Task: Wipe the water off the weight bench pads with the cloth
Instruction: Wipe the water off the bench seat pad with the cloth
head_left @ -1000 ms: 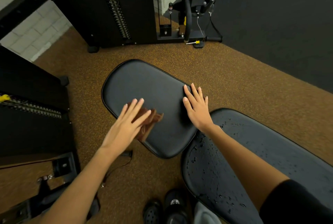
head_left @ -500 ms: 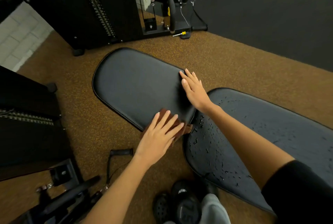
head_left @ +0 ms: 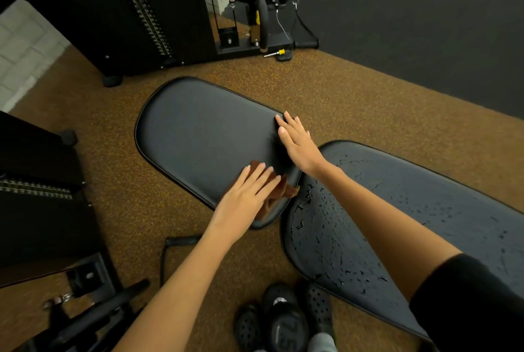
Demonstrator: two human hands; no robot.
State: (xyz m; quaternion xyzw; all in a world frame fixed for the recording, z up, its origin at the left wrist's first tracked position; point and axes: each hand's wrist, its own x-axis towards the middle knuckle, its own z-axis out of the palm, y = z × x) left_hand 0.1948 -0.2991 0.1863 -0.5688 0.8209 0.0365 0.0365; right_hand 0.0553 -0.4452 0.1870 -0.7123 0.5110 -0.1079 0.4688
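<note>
The largest thing in view is the long back pad (head_left: 425, 210) of the weight bench, running toward the lower right, its black vinyl beaded all over with water droplets (head_left: 320, 227), thickest at the end nearest the seat; it looks not yet wiped. Just beside that end, across a narrow gap, lies the shorter seat pad (head_left: 198, 136), which shows a dull, even sheen and no visible drops, so this 1 of the 2 pads seems close to done. The right hand (head_left: 297, 142) rests flat on the seat pad's far edge, fingers straight and held together, gripping nothing, probably to brace the body while leaning over. The left hand (head_left: 246, 195) lies palm down on the near corner of the seat pad with fingers straight and slightly spread, pressing the brown cloth (head_left: 279, 194) against the vinyl rather than pinching it; a flat palm spreads pressure across the fabric. The cloth pokes out beyond the fingertips, its crumpled edge reaching the gap toward the wet pad.
</note>
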